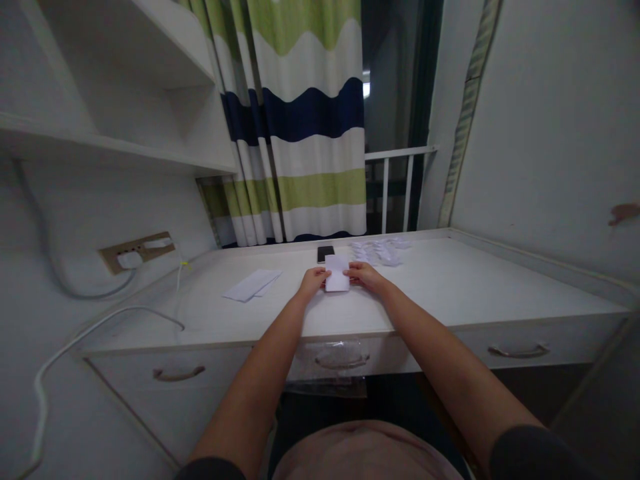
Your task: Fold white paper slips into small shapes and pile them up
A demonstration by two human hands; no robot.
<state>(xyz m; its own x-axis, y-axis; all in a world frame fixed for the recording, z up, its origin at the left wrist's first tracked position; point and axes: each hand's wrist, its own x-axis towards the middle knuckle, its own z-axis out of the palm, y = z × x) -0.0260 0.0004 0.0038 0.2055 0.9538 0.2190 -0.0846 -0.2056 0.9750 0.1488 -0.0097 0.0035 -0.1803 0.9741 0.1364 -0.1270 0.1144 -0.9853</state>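
Between my two hands a small white sheet of paper (337, 275) is held up, tilted, just above the desk. My left hand (314, 279) pinches its left edge, with the thumb on the near face. On the right edge my right hand (364, 275) grips it the same way; the fingers behind the sheet are hidden. A dark phone-like rectangle (325, 253) lies flat just behind the paper. Several folded or crumpled white paper pieces (381, 252) sit in a cluster beyond my right hand. To the left, flat white sheets (251, 285) overlap on the desktop.
The white desk (475, 280) has raised back and side edges and drawers with metal handles (520, 351) below. A white cable (145, 309) runs over its left end from near the wall socket (135, 253). Shelves (150, 67) overhang at left; a striped curtain (315, 120) hangs behind.
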